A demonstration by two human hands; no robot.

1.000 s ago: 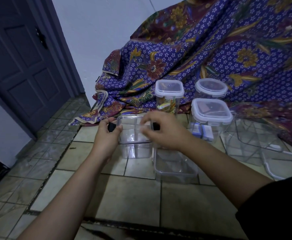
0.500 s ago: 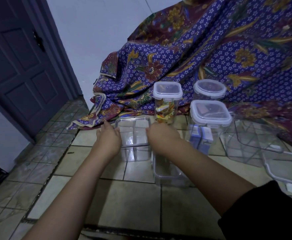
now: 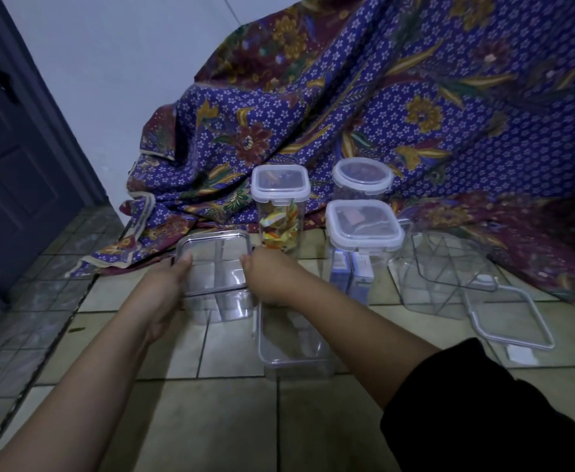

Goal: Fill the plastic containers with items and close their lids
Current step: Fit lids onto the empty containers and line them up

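A clear square container with a dark-rimmed lid stands on the tiled floor. My left hand grips its left side and my right hand grips its right side. A lidless clear container lies just in front, partly under my right forearm. Behind stand three lidded containers: a tall one with colourful wrappers, a round one, and a square one holding small boxes.
An empty clear container and a loose white-rimmed lid lie at the right. A purple floral cloth drapes behind everything. A dark door stands at the left.
Both hands slid down from the lid's top to the container's sides. The dark clips visible by my fingers a second ago are out of sight.
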